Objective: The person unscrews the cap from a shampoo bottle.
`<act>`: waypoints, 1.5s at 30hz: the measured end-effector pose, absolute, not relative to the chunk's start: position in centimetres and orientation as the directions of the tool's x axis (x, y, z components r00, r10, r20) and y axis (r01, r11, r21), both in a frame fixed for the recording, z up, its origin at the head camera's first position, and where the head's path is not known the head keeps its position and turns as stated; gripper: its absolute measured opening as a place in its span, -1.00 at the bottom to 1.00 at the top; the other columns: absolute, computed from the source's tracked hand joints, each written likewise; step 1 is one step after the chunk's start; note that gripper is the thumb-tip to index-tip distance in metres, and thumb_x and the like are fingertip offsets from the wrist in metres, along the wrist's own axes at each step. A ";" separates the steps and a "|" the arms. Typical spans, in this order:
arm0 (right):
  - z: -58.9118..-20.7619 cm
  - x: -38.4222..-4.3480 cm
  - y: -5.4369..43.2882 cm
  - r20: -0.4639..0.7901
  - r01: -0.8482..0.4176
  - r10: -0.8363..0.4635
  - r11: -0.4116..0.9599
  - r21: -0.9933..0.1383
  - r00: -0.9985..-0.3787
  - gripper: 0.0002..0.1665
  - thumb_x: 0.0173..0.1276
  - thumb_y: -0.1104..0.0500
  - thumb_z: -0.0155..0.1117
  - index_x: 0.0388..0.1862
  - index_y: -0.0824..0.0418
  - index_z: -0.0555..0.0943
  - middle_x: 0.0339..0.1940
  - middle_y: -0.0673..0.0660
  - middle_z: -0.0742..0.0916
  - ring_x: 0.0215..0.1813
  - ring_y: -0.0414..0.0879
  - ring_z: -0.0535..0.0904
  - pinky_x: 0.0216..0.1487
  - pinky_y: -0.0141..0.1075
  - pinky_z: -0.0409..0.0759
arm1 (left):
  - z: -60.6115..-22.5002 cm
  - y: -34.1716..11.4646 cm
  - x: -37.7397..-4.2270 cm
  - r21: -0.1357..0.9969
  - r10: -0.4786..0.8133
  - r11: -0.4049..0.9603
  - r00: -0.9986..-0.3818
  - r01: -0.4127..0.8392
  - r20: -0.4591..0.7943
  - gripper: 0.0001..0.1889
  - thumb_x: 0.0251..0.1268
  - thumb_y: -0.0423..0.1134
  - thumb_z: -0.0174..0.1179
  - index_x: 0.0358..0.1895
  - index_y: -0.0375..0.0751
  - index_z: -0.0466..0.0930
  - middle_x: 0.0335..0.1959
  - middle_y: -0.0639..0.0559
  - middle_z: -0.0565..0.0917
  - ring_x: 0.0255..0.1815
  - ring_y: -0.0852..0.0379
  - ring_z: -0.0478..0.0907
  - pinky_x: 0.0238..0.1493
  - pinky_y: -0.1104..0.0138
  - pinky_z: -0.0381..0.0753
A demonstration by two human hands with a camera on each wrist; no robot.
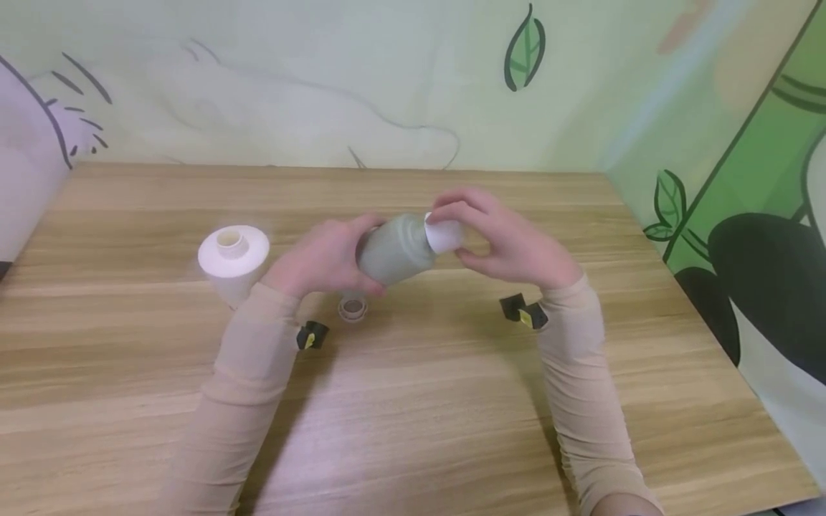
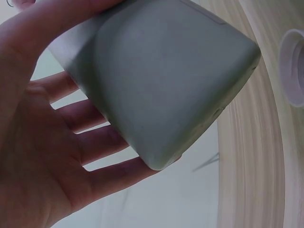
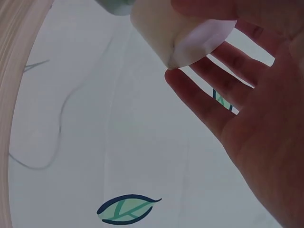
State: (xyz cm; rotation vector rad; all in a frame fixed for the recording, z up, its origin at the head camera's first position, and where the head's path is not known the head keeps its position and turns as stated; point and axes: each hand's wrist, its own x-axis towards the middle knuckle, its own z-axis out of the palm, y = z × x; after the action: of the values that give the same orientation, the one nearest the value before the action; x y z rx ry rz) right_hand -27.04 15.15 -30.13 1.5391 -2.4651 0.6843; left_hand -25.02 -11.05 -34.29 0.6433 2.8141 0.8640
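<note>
My left hand grips a grey-green bottle around its body, thumb on the near side and fingers on the far side. Held above the table, the bottle tilts with its neck up to the right. On its neck end is a white cylindrical cap, which my right hand pinches between fingers and thumb. The left wrist view shows the bottle's smooth side and base edge. In the right wrist view, fingertips touch the cap's outer end; whether it sits fully on the neck is unclear.
A white container with a wide round shoulder and an open neck stands left of my left hand. Below the bottle, a small round lid-like piece lies on the wooden table. A painted wall rises behind.
</note>
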 end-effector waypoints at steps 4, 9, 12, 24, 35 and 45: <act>-30.2 -27.2 16.0 0.391 -0.875 -0.789 0.372 -0.311 -0.475 -0.42 0.08 0.49 0.30 0.15 0.29 0.53 0.15 0.27 0.54 0.22 0.11 0.43 0.26 -0.06 0.47 | -34.2 -10.9 -25.0 0.565 0.429 0.745 -0.903 0.356 0.002 -0.03 -0.28 -0.08 0.55 0.38 -0.06 0.30 0.08 -0.16 0.66 0.02 -0.10 0.62 0.10 -0.01 0.58; -30.2 -27.5 17.1 0.435 -0.867 -0.761 0.341 -0.363 -0.481 -0.40 0.10 0.47 0.32 0.18 0.25 0.55 0.16 0.30 0.52 0.22 0.09 0.43 0.22 -0.10 0.49 | -34.1 -10.7 -24.8 0.592 0.422 0.725 -0.906 0.351 0.020 -0.04 -0.26 -0.09 0.54 0.37 -0.08 0.30 0.12 -0.19 0.64 0.08 -0.14 0.61 0.16 -0.04 0.56; -30.0 -27.7 17.9 0.468 -0.851 -0.726 0.324 -0.413 -0.504 -0.39 0.09 0.49 0.34 0.18 0.28 0.54 0.16 0.30 0.52 0.23 0.03 0.42 0.24 -0.18 0.45 | -34.1 -10.5 -24.7 0.635 0.409 0.693 -0.912 0.341 0.044 -0.05 -0.26 -0.07 0.55 0.35 -0.06 0.30 0.12 -0.16 0.64 0.09 -0.11 0.61 0.15 -0.02 0.57; -29.9 -28.5 21.0 0.459 -0.656 -0.548 0.236 -0.717 -0.699 -0.31 0.04 0.60 0.30 0.21 0.41 0.42 0.20 -0.03 0.58 0.25 -0.14 0.44 0.42 -0.20 0.40 | -35.2 -6.5 -24.4 0.798 0.304 0.548 -0.948 0.250 0.088 -0.02 -0.24 -0.06 0.56 0.37 -0.09 0.25 0.17 -0.13 0.60 0.12 -0.06 0.58 0.19 0.03 0.56; -31.1 -30.2 22.4 0.303 -0.558 -0.513 0.469 -0.685 -0.803 -0.19 0.06 0.51 0.31 0.35 0.25 0.36 0.20 0.14 0.40 0.23 -0.14 0.31 0.38 0.12 0.36 | -37.1 -3.3 -24.0 0.828 0.294 0.505 -0.951 0.243 0.100 -0.06 -0.22 -0.14 0.57 0.34 -0.13 0.27 0.17 -0.14 0.61 0.15 -0.06 0.58 0.25 0.07 0.53; -31.7 -31.1 22.7 0.175 -0.553 -0.560 0.629 -0.546 -0.810 -0.33 0.08 0.39 0.38 0.24 0.22 0.48 0.21 0.20 0.47 0.30 0.09 0.34 0.36 0.21 0.30 | -38.2 -2.0 -23.7 0.816 0.286 0.499 -0.945 0.290 0.161 -0.02 -0.25 -0.08 0.59 0.36 -0.06 0.25 0.21 -0.06 0.58 0.20 -0.03 0.53 0.30 0.07 0.47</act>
State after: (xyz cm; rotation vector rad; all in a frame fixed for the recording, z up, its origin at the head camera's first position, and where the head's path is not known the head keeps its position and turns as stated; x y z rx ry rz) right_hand -31.07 22.75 -31.69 0.9719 -2.8457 0.9478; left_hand -23.70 -2.01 -38.20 0.5229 2.7244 1.4847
